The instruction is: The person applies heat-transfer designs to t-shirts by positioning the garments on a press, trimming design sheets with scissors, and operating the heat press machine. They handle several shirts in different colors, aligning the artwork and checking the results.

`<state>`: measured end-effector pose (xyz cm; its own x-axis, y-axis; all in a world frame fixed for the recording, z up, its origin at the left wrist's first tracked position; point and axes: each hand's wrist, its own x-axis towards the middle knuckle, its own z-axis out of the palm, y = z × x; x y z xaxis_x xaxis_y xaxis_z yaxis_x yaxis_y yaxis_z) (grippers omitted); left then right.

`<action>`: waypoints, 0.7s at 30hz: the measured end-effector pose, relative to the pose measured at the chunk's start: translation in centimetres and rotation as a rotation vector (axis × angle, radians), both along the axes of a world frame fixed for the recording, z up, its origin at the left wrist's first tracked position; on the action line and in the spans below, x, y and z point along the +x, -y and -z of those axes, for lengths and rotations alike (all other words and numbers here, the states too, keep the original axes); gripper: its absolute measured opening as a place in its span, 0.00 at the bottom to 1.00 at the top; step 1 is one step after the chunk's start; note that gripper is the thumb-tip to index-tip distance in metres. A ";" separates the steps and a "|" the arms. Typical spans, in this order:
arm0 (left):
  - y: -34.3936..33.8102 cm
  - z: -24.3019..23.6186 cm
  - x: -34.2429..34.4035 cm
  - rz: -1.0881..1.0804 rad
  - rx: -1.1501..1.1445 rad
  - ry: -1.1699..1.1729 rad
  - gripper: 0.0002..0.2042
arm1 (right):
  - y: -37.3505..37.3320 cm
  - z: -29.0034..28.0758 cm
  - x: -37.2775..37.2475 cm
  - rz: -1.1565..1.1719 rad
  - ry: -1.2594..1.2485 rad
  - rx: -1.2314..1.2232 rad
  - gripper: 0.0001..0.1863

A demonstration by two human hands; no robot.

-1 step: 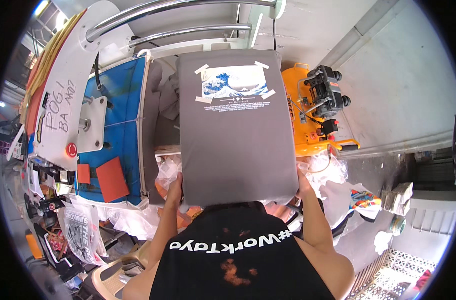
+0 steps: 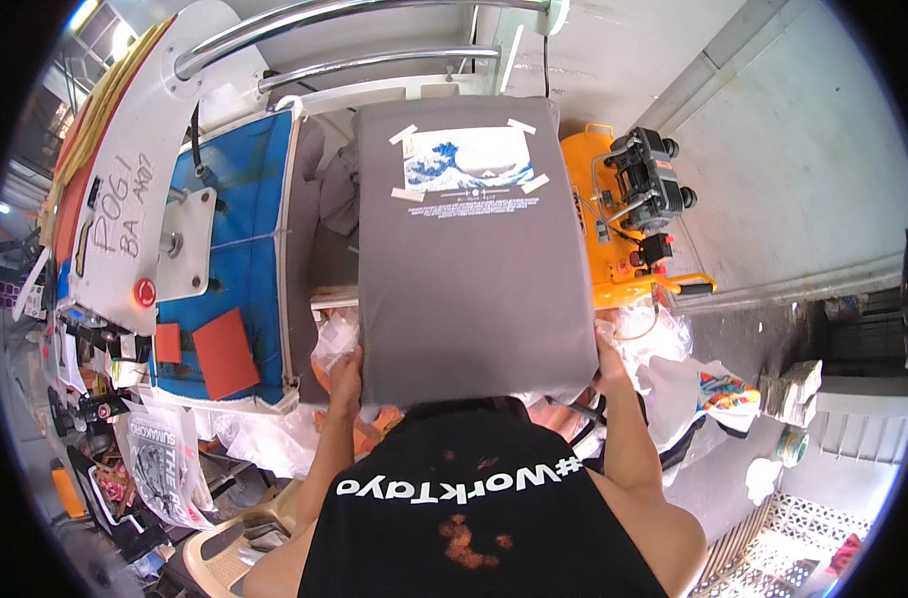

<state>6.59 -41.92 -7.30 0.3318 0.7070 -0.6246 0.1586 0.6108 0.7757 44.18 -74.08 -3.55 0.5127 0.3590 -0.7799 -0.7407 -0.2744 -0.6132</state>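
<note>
A grey T-shirt is stretched over a flat rectangular platen in front of me. Its far part carries a blue and white wave print, with pale tape strips at the corners and small white lettering below. My left hand is at the shirt's near left side, and my right hand is at the near right side. Both seem closed on the cloth edges, though the shirt partly hides the fingertips. The platen itself is covered by the fabric.
To the left stands a heat press arm with a red button, beside a blue pad bearing orange-red pieces. An orange air compressor is close on the right. Clear plastic and a beige chair lie lower left.
Very little differs. My right hand and the near right corner of the shirt have shifted slightly outward.
</note>
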 end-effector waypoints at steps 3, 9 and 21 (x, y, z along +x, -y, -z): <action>0.3 -4.4 -0.1 -0.193 0.055 0.172 0.20 | 4.0 0.3 0.9 0.081 0.151 0.284 0.27; -0.8 5.9 -0.2 0.247 0.305 -0.215 0.15 | 2.9 2.1 0.3 -0.158 0.587 -0.351 0.12; -5.1 -22.6 -13.0 -0.102 1.773 -0.410 0.07 | 18.1 24.9 -10.7 -0.904 0.297 -0.709 0.13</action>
<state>-6.37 -36.79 15.28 0.2861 0.5561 0.7804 0.5036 -0.7801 0.3713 33.48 -92.14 -28.47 0.4896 0.2199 -0.8438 0.0419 -0.9725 -0.2291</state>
